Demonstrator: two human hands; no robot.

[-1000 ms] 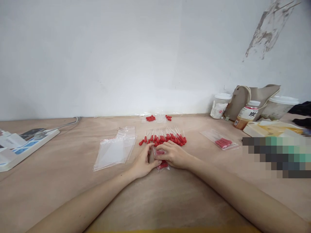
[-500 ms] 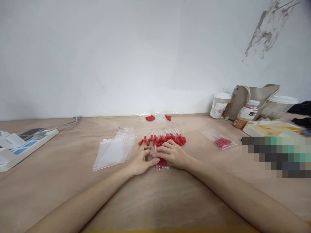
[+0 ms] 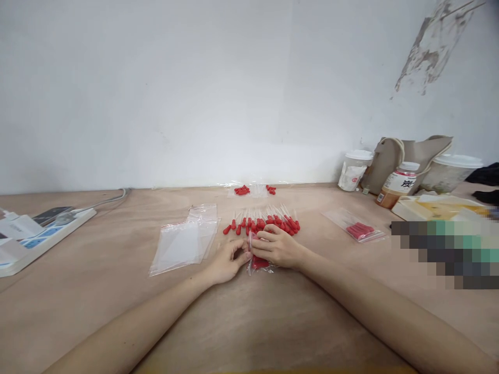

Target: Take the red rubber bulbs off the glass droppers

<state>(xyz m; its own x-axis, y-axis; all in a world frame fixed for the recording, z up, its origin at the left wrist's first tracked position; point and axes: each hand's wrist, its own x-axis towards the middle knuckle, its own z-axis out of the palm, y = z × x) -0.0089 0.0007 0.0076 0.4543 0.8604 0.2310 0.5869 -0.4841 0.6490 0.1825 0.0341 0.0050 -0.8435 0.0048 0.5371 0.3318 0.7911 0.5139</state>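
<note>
Bag (image 3: 251, 265) of red bulbs (image 3: 260, 262) sits between left hand (image 3: 226, 261) and right hand (image 3: 281, 247), each grip closed on it.

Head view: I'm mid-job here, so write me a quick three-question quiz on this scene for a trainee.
1. True or false: the left hand and the right hand are both touching the same filled zip bag.

2. What colour are the bulbs of the loose droppers lying just beyond the hands? A) blue B) red C) green

3. Put these in order from the left of the picture to the right: white-capped bottle, power strip, overlapping clear zip bags.

Key:
1. True.
2. B.
3. Power strip, overlapping clear zip bags, white-capped bottle.
</note>
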